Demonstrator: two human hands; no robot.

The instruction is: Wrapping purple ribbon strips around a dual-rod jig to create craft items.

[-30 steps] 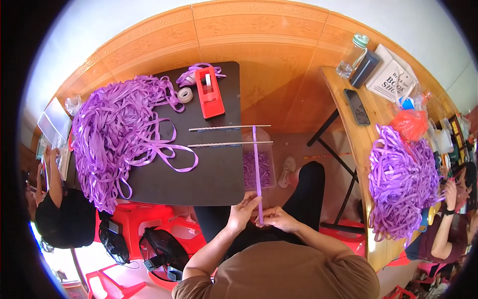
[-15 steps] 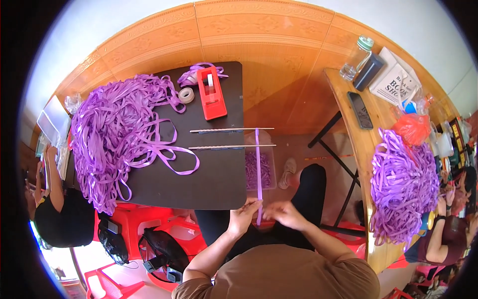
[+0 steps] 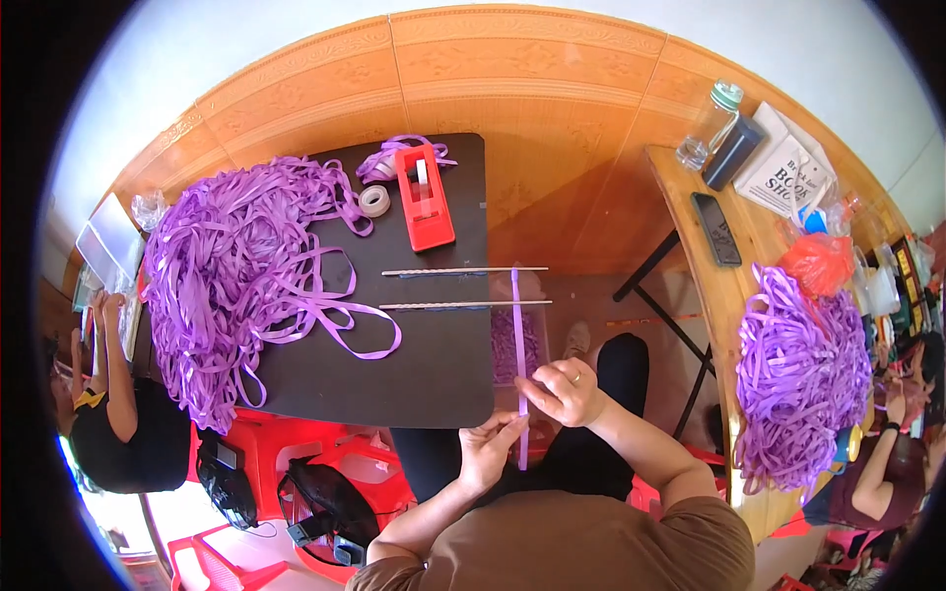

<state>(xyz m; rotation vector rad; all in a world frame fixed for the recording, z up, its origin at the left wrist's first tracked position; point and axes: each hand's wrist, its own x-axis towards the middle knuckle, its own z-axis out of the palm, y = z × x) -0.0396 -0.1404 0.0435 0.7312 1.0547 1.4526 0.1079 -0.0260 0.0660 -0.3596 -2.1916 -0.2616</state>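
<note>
A flat purple ribbon (image 3: 520,340) runs from two thin twisted rods down toward my lap. The far rod (image 3: 443,271) and the near rod (image 3: 443,306) lie side by side, jutting past the dark table's right edge, and the ribbon's upper end meets the far one. My left hand (image 3: 489,449) pinches the ribbon near its lower end, with a short tail hanging below. Higher up, the thumb and fingertips of my right hand (image 3: 566,393) close on the ribbon from the right; a ring shows on one finger.
A tangled purple ribbon heap (image 3: 236,266) covers the left of the dark table (image 3: 335,389). A red tape dispenser (image 3: 431,229) and tape roll (image 3: 373,202) lie toward the back. Below the rods stands a bin of ribbon (image 3: 505,350). The wooden table (image 3: 680,207) holds a phone (image 3: 715,229) and more ribbon (image 3: 798,384).
My right hand has moved up and closed on the ribbon above my left hand. My left hand keeps its pinch near the lower end. The whole view has shifted slightly downward.
</note>
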